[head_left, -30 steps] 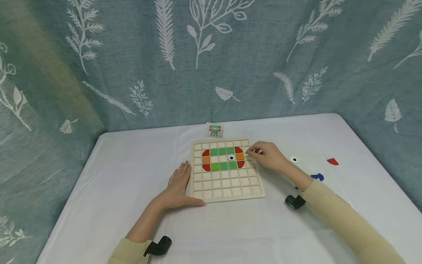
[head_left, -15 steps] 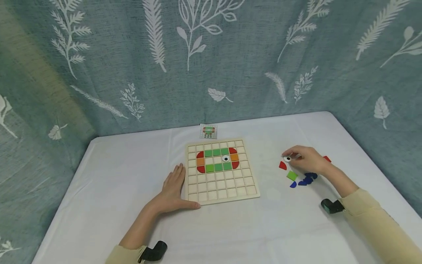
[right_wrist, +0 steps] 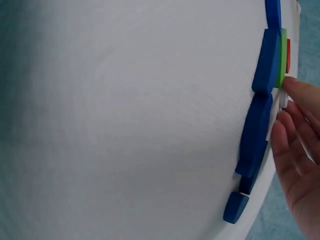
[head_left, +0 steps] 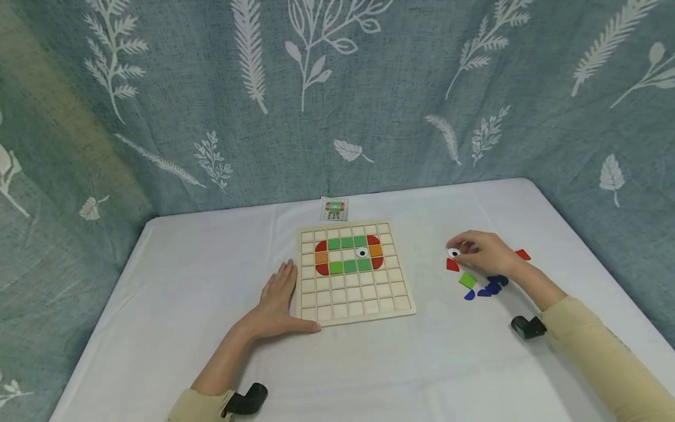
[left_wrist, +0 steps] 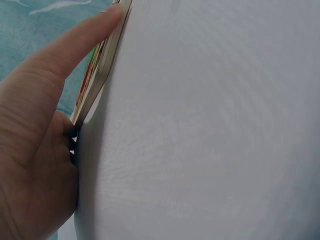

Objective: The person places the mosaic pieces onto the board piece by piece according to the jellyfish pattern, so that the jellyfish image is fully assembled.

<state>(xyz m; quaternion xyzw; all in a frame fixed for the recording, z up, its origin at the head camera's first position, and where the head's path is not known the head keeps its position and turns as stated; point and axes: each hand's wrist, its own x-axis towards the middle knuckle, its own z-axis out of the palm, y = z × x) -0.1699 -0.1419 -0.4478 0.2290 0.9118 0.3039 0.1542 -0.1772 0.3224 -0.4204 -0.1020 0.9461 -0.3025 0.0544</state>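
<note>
Right fingers (head_left: 463,237) seemingly pinch white eye disc (head_left: 453,253).

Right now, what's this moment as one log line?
left hand: touches wooden grid board | right hand: pinches eye disc | nearby: green square tile

Beige sleeves (head_left: 598,346), black wrist cameras (head_left: 249,400)

Can't see everything around this grip, ngl
Right hand (head_left: 484,249) hides part of the white eye piece (head_left: 453,253) it's pinching, blue pieces (head_left: 494,288) on the near side clump too much to count, the card's (head_left: 334,208) fine detail, well left, is too tiny, and the left wrist view crops the left hand (left_wrist: 37,135).
</note>
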